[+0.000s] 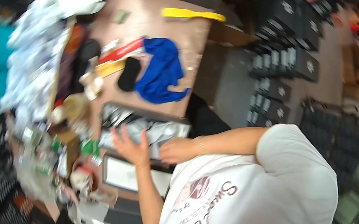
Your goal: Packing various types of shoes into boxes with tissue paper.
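An open dark box (pixel 176 118) with crumpled silver-grey wrapping (pixel 164 132) inside lies on the near part of the table. My left hand (pixel 132 148) is over its left part, fingers spread and holding nothing. At the near side of the box my right hand (pixel 175 151) is curled; its fingertips are hidden, so what they grip cannot be made out. Close to my left forearm lies a white-lined tray or lid with a dark rim (pixel 121 172).
Beyond the box lie a blue cloth (pixel 161 70), a black oval pad (pixel 129 74) and a yellow-handled brush (pixel 192 14). Clear plastic bags (pixel 34 55) heap at the left. Stacked dark boxes (pixel 282 63) stand on the floor to the right.
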Tool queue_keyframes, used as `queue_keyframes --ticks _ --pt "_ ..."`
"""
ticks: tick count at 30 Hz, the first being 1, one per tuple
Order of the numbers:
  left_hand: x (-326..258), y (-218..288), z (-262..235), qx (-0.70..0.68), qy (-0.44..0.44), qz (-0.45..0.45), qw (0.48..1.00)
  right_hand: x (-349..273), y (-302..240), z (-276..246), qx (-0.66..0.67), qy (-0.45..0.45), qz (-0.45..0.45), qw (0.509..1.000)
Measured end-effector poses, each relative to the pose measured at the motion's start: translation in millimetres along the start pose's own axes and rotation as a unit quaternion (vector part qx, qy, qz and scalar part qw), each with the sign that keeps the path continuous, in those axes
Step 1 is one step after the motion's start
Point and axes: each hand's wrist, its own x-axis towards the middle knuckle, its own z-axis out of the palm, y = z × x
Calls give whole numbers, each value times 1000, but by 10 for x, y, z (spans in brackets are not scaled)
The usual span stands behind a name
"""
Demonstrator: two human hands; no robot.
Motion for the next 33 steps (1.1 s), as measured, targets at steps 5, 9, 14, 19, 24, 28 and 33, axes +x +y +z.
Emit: queue_keyframes --ticks 5,9,14,19,24,28,33 --pt "-386 37 -193 -1 -104 63 993 -85 -63 -589 -6 121 42 992" --pt "-566 146 -249 10 -115 39 993 259 -161 -891 -39 156 47 986" --pt "-478 22 -234 -25 -77 -14 997 1102 107 -795 -342 62 -45 937" --pt "-376 216 -375 -165 86 -124 975 1635 407 -878 -351 -10 29 936" --pt "-517 392 -626 -316 252 -342 848 1562 204 -1322 -171 -9 -2 985" --pt "-428 450 -636 -591 173 -332 715 1582 -192 -1578 130 -187 110 968" --pt "14 501 -835 -845 133 -276 438 1365 -534 -1115 314 -208 179 909"
